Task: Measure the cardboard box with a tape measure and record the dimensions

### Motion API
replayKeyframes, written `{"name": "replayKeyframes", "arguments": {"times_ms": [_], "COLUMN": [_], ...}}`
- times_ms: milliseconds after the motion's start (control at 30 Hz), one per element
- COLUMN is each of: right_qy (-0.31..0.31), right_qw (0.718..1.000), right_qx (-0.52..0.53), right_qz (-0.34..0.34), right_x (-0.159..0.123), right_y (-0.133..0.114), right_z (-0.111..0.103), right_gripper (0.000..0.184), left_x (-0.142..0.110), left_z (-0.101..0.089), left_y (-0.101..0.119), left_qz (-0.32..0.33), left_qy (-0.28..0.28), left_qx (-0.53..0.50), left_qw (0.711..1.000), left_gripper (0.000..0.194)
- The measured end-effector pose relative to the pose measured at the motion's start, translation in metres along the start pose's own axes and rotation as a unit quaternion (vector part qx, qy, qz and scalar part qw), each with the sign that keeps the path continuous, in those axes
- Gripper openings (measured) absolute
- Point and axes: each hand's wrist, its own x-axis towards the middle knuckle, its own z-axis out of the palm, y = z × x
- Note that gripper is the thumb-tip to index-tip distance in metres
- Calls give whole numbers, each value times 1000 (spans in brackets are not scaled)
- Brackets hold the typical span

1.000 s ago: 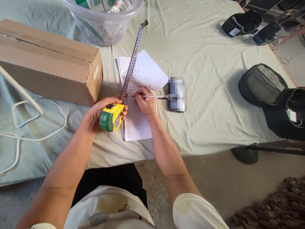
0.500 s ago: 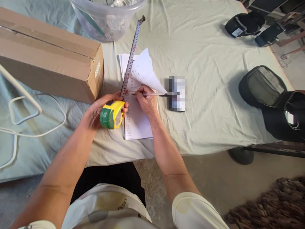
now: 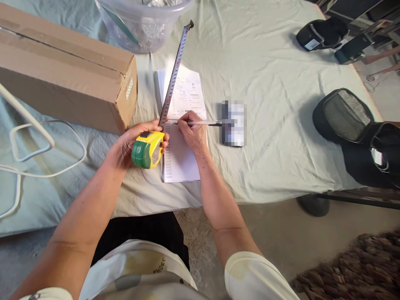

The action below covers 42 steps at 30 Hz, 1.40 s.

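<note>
My left hand [image 3: 128, 139] is closed around a yellow and green tape measure [image 3: 146, 150]. Its blade [image 3: 175, 75] is pulled out, slanting up and away across the left side of the papers. In my right hand [image 3: 194, 131] is a pen [image 3: 208, 123], its tip resting at or just above the sheet near the top of a handwritten column. The paper [image 3: 183, 162] lies on the cloth, with lines of writing down its left edge. Above it, a printed page [image 3: 190, 93] lies nearly flat. My left fingers are beside the paper's left edge.
A cardboard box [image 3: 78, 83] stands at the left, with a white cable [image 3: 46, 175] before it. A clear plastic tub [image 3: 146, 29] sits behind. Right of the papers lies a blurred-out phone-like object [image 3: 233, 125]. Black cap-like items [image 3: 343, 114] rest along the right edge.
The printed page that was curled up at its corner has dropped flatter onto the stack. Both hands keep the same place, the pen still on the sheet.
</note>
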Motion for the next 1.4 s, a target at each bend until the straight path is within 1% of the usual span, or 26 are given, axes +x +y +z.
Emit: {"name": "replayKeyframes", "arguments": {"times_ms": [367, 667, 900, 1100, 1400], "right_qy": [3, -8, 8, 0, -6], "right_qw": [1000, 1000, 1000, 1000, 1000], "right_qx": [-6, -1, 9, -10, -10], "right_qz": [10, 14, 13, 22, 10], "right_x": [0, 0, -1, -1, -1], "right_y": [-1, -1, -2, -2, -2], "right_z": [0, 1, -1, -1, -1], "right_gripper": [15, 17, 16, 17, 18], "left_x": [-1, -1, -1, -3, -1], "left_z": [3, 1, 2, 5, 2], "left_y": [1, 0, 0, 1, 0], "left_qz": [2, 3, 3, 1, 0], "left_qy": [15, 6, 6, 20, 7], "left_qx": [12, 19, 19, 16, 13], "left_qw": [1000, 1000, 1000, 1000, 1000], "left_gripper": [47, 52, 47, 47, 48]}}
